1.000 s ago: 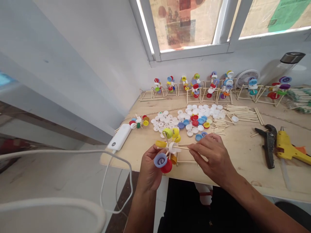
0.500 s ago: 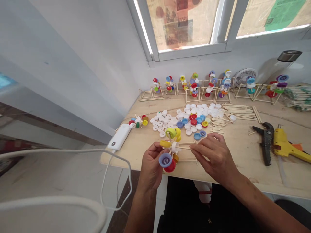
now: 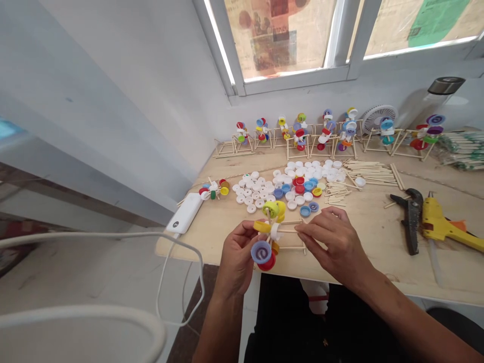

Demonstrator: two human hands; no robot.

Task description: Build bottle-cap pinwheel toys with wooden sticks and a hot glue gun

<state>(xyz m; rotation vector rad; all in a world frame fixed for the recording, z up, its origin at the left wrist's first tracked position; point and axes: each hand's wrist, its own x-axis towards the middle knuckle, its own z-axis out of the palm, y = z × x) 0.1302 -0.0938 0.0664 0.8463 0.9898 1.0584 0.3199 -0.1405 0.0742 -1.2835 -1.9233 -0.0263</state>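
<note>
Between my hands is a small wheel of bottle caps point(image 3: 261, 251) on wooden sticks, with yellow, lime, red and purple-blue caps around a white hub point(image 3: 276, 231). My left hand point(image 3: 239, 252) is closed on the wheel's left side, its thumb and fingers by the caps. A wooden stick point(image 3: 289, 231) runs out of the hub to the right, and my right hand point(image 3: 333, 239) pinches its far end. Below and behind them, a wooden stick frame point(image 3: 293, 247) lies on the table, partly covered by the wheel and my hand.
Loose white caps point(image 3: 251, 191), coloured caps point(image 3: 300, 189) and sticks point(image 3: 372, 173) lie mid-table. Finished cap wheels on frames point(image 3: 325, 136) line the back. A yellow glue gun point(image 3: 434, 222) and black cutter point(image 3: 411, 222) lie right. A white power bank point(image 3: 185, 214) with a cable sits left.
The cap wheel has turned slightly and shifted a little right along the stick, toward my right hand. Both hands keep their hold; the view has moved slightly.
</note>
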